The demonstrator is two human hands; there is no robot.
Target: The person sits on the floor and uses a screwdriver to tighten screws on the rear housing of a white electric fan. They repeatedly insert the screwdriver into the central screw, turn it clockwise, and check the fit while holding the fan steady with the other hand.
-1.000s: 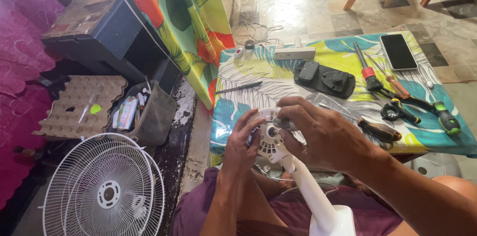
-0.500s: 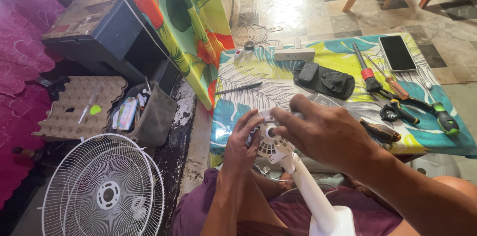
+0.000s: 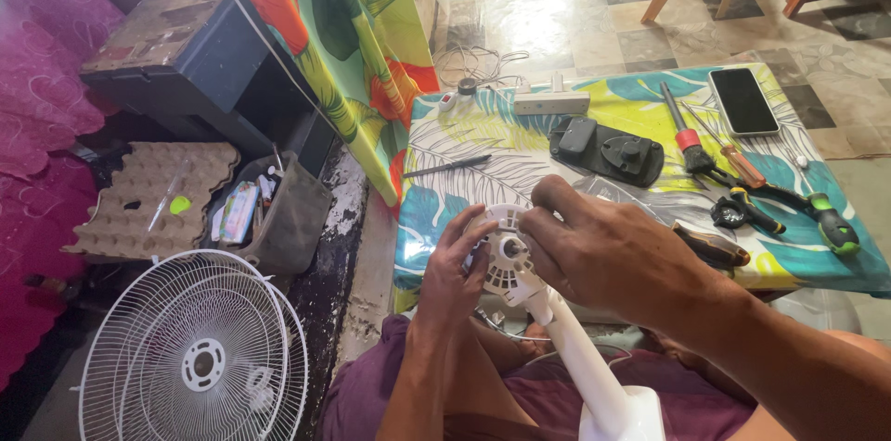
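On the lap, white fan housing (image 3: 509, 255) (both hands)

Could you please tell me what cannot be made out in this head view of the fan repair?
- Fan motor housing: its right side is hidden under the right hand.
- Left hand: its palm side faces away, so the grip is unclear.
- White fan stand: its base is cut off by the bottom edge.
- Wire fan guard: its lower part is cut off by the bottom edge.

My low table (image 3: 483, 130) wears a leaf-print cloth; on it lie a black phone (image 3: 742, 99), a black plastic cover (image 3: 605, 149), screwdrivers (image 3: 687, 135), pliers (image 3: 710, 246) and a white power strip (image 3: 550, 102). A thin black tool (image 3: 447, 166) lies near its left edge.
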